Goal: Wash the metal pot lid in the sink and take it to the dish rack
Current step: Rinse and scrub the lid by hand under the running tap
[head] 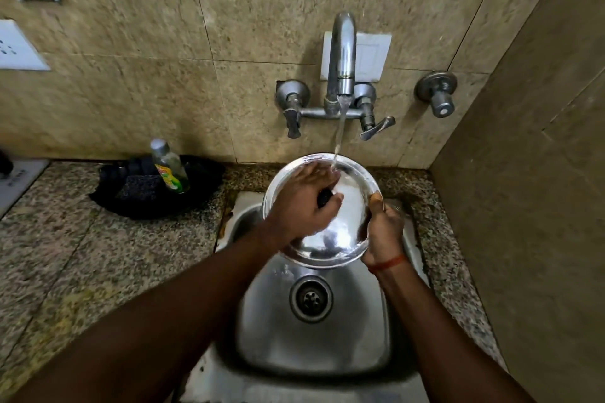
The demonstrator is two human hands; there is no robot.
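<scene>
A round shiny metal pot lid [350, 226] is held tilted above the steel sink [278, 330], under a running stream from the wall tap [342, 56]. My right hand [383, 232] grips the lid's right rim, thumb over the edge. My left hand [302, 203] lies flat on the lid's face, fingers spread toward the water, partly covering the black knob [325, 198]. Water lands on the lid's upper part near my left fingertips.
A black tray [131, 199] on the granite counter at the left holds a scrub pad and a dish soap bottle [168, 167]. The sink drain [310, 298] lies below the lid. Tiled walls stand behind and at the right. No dish rack is in view.
</scene>
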